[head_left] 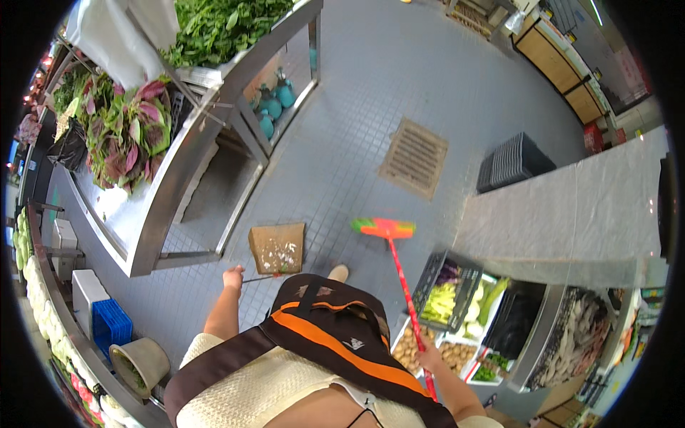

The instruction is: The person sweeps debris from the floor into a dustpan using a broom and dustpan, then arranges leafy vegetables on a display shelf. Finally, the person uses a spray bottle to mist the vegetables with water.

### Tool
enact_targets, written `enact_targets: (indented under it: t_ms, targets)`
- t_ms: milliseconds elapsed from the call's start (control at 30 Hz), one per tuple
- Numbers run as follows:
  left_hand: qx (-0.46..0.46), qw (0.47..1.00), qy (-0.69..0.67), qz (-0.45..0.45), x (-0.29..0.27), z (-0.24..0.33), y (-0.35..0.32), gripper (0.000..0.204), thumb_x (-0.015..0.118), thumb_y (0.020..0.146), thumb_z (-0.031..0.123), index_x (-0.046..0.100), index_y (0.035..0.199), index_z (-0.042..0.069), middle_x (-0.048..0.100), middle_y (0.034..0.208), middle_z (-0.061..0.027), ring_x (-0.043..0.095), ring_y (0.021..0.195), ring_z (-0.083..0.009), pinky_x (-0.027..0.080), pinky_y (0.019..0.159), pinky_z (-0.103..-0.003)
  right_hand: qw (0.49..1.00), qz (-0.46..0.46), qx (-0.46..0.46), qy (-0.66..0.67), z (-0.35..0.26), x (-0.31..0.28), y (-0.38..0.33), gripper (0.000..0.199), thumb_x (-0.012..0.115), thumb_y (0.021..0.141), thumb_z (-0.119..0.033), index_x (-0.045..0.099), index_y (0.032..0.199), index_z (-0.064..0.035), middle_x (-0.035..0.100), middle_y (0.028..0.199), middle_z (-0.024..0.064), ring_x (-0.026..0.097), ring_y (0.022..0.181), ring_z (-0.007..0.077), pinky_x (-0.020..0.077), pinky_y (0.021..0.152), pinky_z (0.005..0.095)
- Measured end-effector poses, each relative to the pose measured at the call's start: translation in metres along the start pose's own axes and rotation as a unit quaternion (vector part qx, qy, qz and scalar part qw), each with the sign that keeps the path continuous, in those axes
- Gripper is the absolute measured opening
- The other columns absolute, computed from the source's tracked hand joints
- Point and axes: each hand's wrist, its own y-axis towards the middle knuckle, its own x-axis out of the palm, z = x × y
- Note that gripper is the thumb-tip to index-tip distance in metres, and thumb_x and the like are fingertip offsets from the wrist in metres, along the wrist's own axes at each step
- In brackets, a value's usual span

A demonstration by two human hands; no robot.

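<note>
My left hand [232, 277] grips the thin handle of a brown dustpan [277, 247] that rests on the grey tiled floor, with pale scraps inside it. My right hand [429, 357] holds the red stick of a broom, whose orange and green head [384, 227] sits on the floor to the right of the dustpan. A brown apron with an orange stripe [335, 335] covers my front, and the tip of one shoe [338, 273] shows just below the dustpan.
A steel stall table [178, 171] with red and green leafy greens stands at left, teal bottles [275, 100] beneath it. A floor drain grate [414, 157], stacked black crates [512, 162], a grey counter [571, 214] and vegetable crates [457, 299] lie at right.
</note>
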Motion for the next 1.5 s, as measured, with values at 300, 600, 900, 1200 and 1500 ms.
enact_targets:
  t_ms: [300, 600, 900, 1200, 1500]
  targets:
    - [0.006, 0.999, -0.047, 0.017, 0.103, 0.153, 0.018, 0.021, 0.052, 0.082, 0.023, 0.058, 0.078, 0.003, 0.041, 0.050, 0.0008, 0.033, 0.039, -0.0105, 0.026, 0.036, -0.027, 0.986, 0.079, -0.095, -0.110, -0.067, -0.083, 0.173, 0.057, 0.056, 0.079, -0.027, 0.033, 0.132, -0.0274, 0.060, 0.082, 0.0214, 0.060, 0.075, 0.0315, 0.0461, 0.070, 0.0364]
    - [-0.012, 0.987, -0.130, 0.097, 0.245, 0.283, 0.106, 0.014, 0.058, 0.073, 0.009, 0.058, 0.065, -0.002, 0.050, 0.058, -0.0052, 0.041, 0.050, -0.0144, 0.032, 0.049, -0.030, 0.996, 0.058, -0.059, -0.030, -0.246, -0.229, 0.320, 0.056, 0.058, 0.078, -0.020, 0.038, 0.129, -0.0297, 0.058, 0.070, 0.0170, 0.059, 0.065, 0.0263, 0.0463, 0.061, 0.0372]
    - [-0.031, 0.994, -0.071, 0.081, 0.366, 0.435, 0.154, 0.017, 0.055, 0.079, 0.017, 0.055, 0.070, 0.004, 0.041, 0.049, -0.0002, 0.035, 0.037, -0.0112, 0.025, 0.034, -0.028, 0.990, 0.084, -0.104, -0.042, -0.343, -0.422, 0.426, 0.054, 0.057, 0.080, -0.022, 0.038, 0.128, -0.0336, 0.061, 0.087, 0.0171, 0.059, 0.078, 0.0313, 0.0459, 0.068, 0.0377]
    - [-0.034, 0.980, -0.123, 0.156, 0.513, 0.552, 0.149, 0.020, 0.053, 0.084, 0.020, 0.058, 0.077, 0.002, 0.042, 0.050, 0.0005, 0.035, 0.039, -0.0096, 0.026, 0.035, -0.025, 0.970, 0.088, -0.091, -0.209, -0.324, -0.725, 0.547, 0.055, 0.054, 0.082, -0.013, 0.037, 0.130, -0.0331, 0.049, 0.062, 0.0049, 0.044, 0.045, 0.0119, 0.0422, 0.044, 0.0291]
    - [-0.051, 0.960, -0.162, 0.220, 0.630, 0.700, 0.102, 0.020, 0.054, 0.083, 0.019, 0.059, 0.080, 0.001, 0.042, 0.052, 0.0014, 0.033, 0.040, -0.0082, 0.023, 0.036, -0.025, 0.921, -0.037, -0.140, -0.360, -0.614, -0.899, 0.733, 0.060, 0.049, 0.080, -0.021, 0.024, 0.133, -0.0365, 0.060, 0.089, 0.0213, 0.059, 0.084, 0.0350, 0.0458, 0.073, 0.0397]
